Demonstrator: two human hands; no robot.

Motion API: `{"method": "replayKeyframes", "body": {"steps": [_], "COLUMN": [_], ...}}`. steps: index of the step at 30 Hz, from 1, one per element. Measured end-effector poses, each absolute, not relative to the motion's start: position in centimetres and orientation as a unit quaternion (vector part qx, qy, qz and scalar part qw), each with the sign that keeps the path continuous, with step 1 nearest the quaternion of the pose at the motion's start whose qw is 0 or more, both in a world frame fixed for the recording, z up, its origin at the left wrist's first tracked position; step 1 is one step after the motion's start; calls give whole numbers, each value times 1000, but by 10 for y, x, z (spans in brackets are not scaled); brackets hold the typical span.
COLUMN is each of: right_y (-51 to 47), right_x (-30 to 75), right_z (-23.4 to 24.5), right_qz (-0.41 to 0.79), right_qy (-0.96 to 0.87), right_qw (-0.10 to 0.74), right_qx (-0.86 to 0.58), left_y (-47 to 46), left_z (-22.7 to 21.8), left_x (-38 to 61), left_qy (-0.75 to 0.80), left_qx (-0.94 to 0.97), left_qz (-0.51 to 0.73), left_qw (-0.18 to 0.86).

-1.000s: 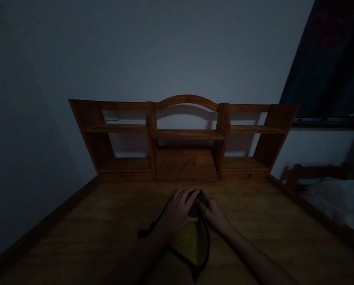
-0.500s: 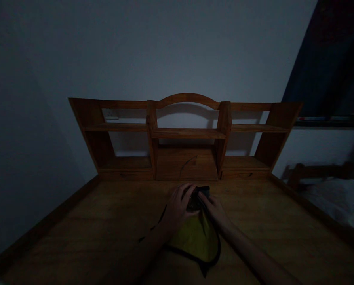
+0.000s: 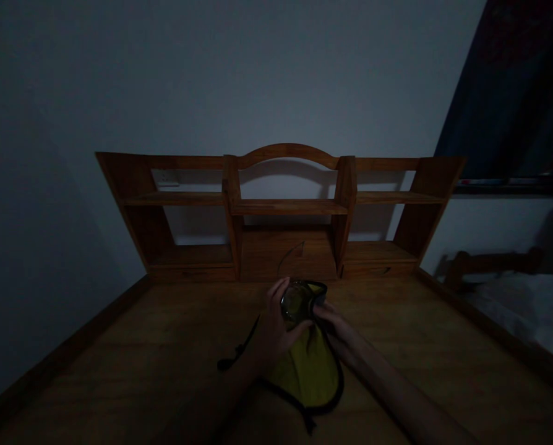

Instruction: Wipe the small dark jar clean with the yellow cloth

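A yellow-green cloth (image 3: pixel 308 377) with black edging lies on the wooden desk, and its top edge is raised around a round, clear, glass-like object (image 3: pixel 294 303). Whether the cloth is a bag or a flat piece I cannot tell. My left hand (image 3: pixel 275 327) curves around the left side of the clear object, thumb across its near side. On the right, my right hand (image 3: pixel 336 327) pinches the raised black edge of the cloth. A black cord or strap (image 3: pixel 232 360) sticks out to the left, partly behind my left forearm.
A wooden shelf unit (image 3: pixel 288 207) stands along the back of the desk (image 3: pixel 188 334), against a pale wall. Low raised rims run down both desk sides. Beyond the right rim are a wooden rail (image 3: pixel 494 262) and white fabric (image 3: pixel 522 315). The light is dim.
The clear object shows more now, with the cloth edge drawn back to the right. My right hand's fingers have shifted slightly down along that edge. The view has turned slightly.
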State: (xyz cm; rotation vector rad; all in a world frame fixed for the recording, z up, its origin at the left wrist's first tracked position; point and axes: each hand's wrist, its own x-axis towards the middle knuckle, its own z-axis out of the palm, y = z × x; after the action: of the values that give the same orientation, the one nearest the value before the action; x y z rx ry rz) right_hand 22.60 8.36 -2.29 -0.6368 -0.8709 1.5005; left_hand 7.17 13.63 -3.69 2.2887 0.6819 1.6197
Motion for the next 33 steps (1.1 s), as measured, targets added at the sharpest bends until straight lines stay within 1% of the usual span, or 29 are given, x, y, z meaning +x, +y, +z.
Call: {"method": "replayKeyframes", "body": {"steps": [5,11,15,19,22,27,30,33], "right_y": [88,99,102,99,95,89,90,95], "right_x": [233,246,248,247,245,236,229,226], "right_z": [-25,-34,-39,-35,-28,-21,-27,-38], "right_qz": [621,583,596,619,623,619,618,602], "right_qy": [-353,-328,-322,-336,-363,-401,-411,-402], "right_qw": [624,660,651,630,617,610,610,622], "right_qx": [-316,-343,-344,-327,-314,-290,-278,-297], "left_y": [132,143,145,141,141,147,150,151], "left_z": [-31,-41,-46,-42,-39,-40,-43,-45], "left_x": [70,74,75,72,70,69,69,70], "left_qy": [228,195,218,288,306,292,286,296], "left_qx": [824,807,805,804,802,788,789,785], "left_qz": [499,532,526,506,504,528,528,526], "left_qw": [144,167,168,121,99,120,127,138]}}
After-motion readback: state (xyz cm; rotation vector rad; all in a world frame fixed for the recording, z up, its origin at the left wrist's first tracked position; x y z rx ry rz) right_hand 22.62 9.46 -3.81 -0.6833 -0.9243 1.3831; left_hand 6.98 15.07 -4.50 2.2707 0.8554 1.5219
